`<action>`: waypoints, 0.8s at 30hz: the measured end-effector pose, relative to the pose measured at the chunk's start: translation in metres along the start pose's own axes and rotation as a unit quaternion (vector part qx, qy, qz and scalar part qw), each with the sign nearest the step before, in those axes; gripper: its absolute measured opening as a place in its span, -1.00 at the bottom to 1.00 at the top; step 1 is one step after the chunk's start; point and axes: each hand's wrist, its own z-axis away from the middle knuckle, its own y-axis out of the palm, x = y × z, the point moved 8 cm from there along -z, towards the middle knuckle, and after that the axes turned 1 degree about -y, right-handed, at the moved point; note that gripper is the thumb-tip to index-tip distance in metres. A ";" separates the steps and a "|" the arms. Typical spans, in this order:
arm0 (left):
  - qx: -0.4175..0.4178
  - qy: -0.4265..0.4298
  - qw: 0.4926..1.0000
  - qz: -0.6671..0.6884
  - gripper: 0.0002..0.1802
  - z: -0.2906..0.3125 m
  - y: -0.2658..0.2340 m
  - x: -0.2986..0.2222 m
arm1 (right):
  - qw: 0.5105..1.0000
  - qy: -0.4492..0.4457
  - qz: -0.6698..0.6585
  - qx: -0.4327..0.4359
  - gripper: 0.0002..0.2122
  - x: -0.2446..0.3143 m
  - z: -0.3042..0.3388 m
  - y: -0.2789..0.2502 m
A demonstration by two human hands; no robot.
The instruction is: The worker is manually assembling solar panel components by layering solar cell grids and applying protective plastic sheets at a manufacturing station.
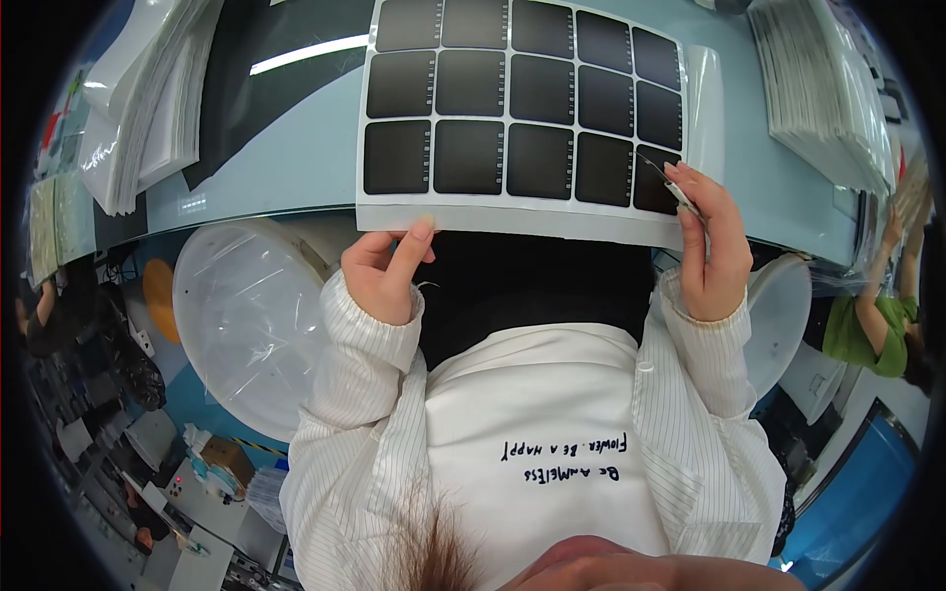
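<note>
- Left hand [386, 276]: thumb and fingers pinch the near left edge of the white sheet [522, 219].
- Right hand [724, 251]: closed around a slim pointed tool [680, 195], perhaps tweezers, its tip over the nearest row's rightmost dark square [539, 163]; whether it touches, I cannot tell.
- Beside the person, left: a translucent tub [246, 325].
- The sheet lies on the table [305, 148], near edge at or just past the rim, the dark squares set out in rows.
- Step in hand, as I judge it: fine work with the tip at that square's far left corner.
- The next move seems to call for a light, exact tip and a steady left pinch.
- Farther off: a dark sheet [286, 108] on the left, with paper stacks [148, 118] at both sides.
</note>
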 end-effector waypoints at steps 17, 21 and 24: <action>-0.025 0.063 0.994 0.091 -0.75 -0.007 -0.031 -0.001 | 0.998 -0.043 -0.031 0.035 -0.71 0.087 -0.027 -0.008; -0.023 0.062 0.994 0.082 -0.80 -0.010 -0.032 -0.004 | 0.986 -0.135 -0.065 0.069 -0.66 0.115 -0.046 0.040; -0.029 0.074 0.995 0.065 -0.84 -0.009 -0.033 -0.010 | 0.981 -0.167 -0.076 0.068 -0.66 0.131 -0.057 0.071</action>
